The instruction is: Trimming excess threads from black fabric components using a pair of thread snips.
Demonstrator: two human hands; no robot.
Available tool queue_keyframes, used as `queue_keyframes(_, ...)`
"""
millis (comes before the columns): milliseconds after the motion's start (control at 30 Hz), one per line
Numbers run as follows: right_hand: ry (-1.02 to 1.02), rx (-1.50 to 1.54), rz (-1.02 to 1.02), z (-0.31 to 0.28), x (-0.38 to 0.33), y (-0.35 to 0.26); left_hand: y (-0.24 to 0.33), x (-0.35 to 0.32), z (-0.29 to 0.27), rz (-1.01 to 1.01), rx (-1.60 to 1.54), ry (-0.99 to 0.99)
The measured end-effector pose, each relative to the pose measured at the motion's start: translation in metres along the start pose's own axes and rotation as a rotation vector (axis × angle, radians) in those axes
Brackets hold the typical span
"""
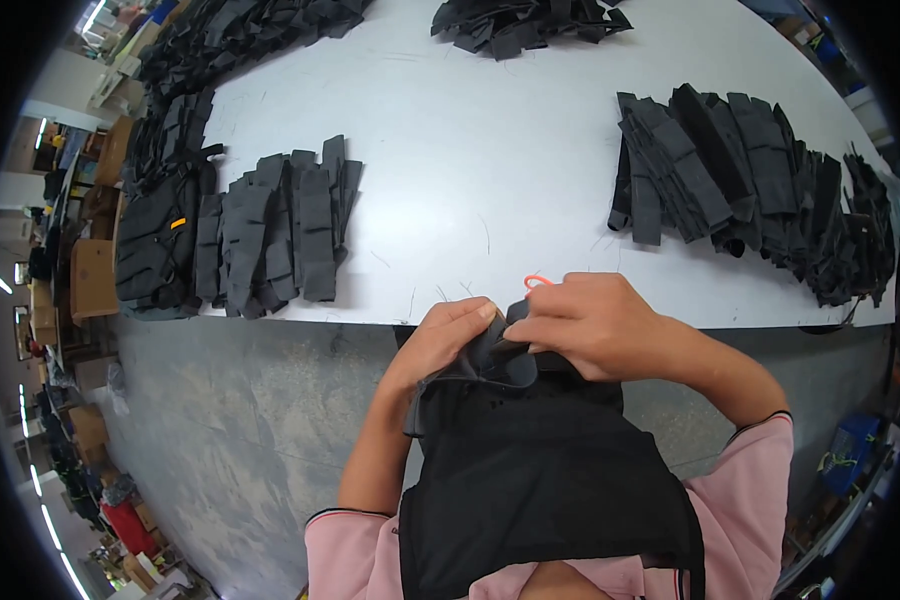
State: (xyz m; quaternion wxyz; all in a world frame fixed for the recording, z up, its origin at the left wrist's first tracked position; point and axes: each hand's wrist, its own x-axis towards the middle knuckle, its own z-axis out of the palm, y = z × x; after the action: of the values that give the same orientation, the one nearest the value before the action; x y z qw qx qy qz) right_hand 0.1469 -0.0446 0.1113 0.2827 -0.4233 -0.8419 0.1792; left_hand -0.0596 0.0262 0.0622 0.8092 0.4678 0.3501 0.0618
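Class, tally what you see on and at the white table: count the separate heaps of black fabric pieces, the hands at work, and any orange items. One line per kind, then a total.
Heaps of black fabric pieces on the white table: 4 (far left, near left, top middle, right)
Hands: 2 (left hand, right hand), both on a black fabric piece
Orange loop: 1
Total: 7

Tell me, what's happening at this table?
A person stands at the edge of a white table, working a small black fabric piece between both hands: the left hand pinches one side, the right hand grips the other. Stacks of black fabric pieces lie on the table.
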Motion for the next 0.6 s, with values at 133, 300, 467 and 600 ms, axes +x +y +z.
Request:
queue_keyframes(133,0.097,0.046,0.079,0.011,-0.012,0.001,0.006,-0.002,0.001,-0.007,-0.05,-0.005)
queue_keyframes(300,0.101,0.032,0.129,0.007,-0.012,-0.001,0.005,-0.001,0.003,0.038,-0.024,0.04)
queue_keyframes(467,-0.013,-0.023,0.089,0.008,-0.008,-0.002,0.004,0.001,0.002,0.035,0.038,0.049)
queue_keyframes(600,-0.052,-0.057,0.063,0.016,-0.006,-0.001,-0.002,0.002,0.0,0.043,0.041,0.052)
